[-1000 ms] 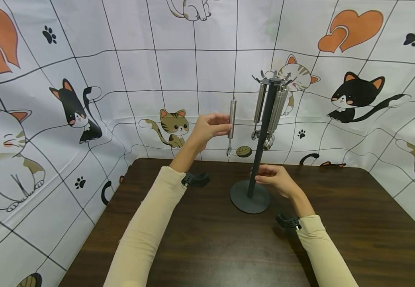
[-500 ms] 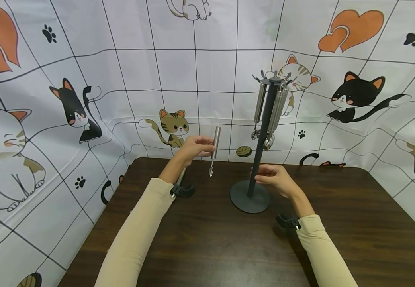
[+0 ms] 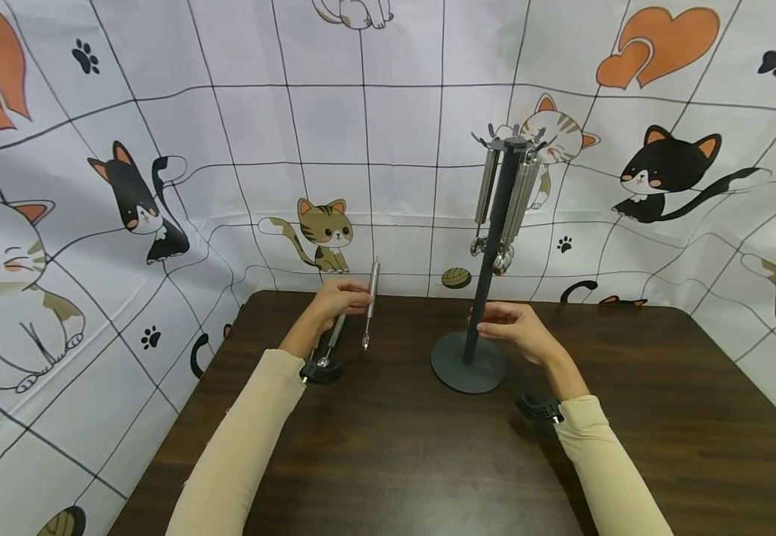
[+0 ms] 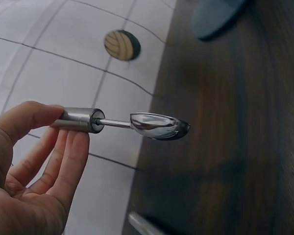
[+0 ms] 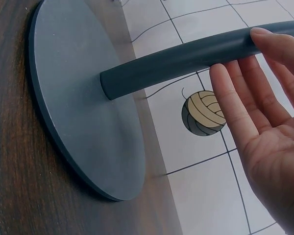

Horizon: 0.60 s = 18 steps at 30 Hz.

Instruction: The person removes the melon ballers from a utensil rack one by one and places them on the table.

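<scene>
Between the thumb and fingertips of my left hand (image 3: 336, 301) is a small metal scoop (image 4: 159, 126) with a round steel handle and a thin neck. Its bowl points down over the far left part of the table in the head view. My right hand (image 3: 515, 329) grips the lower post of a dark grey utensil stand (image 5: 176, 63), thumb on one side and fingers on the other. Several steel-handled utensils (image 3: 520, 201) hang from hooks at the stand's top; they overlap one another. The stand is upright on its round base (image 5: 83, 112).
Another steel-handled utensil (image 3: 334, 336) lies on the brown wooden table (image 3: 415, 447) beside my left wrist, partly hidden by it. A white sheet (image 3: 401, 126) printed with cats rises behind the table's back edge.
My left hand has moved left and down, away from the stand, carrying the small scoop from beside the hanging utensils to low over the table. My right hand stays on the post.
</scene>
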### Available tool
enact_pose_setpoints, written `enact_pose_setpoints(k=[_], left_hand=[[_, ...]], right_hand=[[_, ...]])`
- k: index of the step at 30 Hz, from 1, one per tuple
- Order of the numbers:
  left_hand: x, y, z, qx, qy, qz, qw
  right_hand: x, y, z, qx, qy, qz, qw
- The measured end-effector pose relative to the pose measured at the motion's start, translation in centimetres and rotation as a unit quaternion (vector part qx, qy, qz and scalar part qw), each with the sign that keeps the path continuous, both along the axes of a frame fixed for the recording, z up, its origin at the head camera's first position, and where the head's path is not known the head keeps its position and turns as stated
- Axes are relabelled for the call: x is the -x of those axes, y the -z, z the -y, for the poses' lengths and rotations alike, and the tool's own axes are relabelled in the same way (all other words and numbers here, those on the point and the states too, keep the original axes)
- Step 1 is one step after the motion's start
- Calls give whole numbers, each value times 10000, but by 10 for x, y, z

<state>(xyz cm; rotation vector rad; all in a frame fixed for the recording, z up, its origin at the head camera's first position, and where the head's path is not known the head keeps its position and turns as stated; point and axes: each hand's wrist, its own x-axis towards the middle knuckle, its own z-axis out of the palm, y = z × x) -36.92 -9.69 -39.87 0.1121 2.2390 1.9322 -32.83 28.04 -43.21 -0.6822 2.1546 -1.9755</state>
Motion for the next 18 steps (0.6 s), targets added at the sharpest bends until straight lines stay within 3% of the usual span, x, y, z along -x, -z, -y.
enact_pose_setpoints(k=[8, 18], left_hand=[[-3, 17, 12, 278, -170, 132, 9994], [1, 36, 19, 434, -367, 169, 9982]], right_hand=[[-2, -3, -1, -113, 58, 76, 9999], [-2, -2, -2, -69, 50, 131, 9999]])
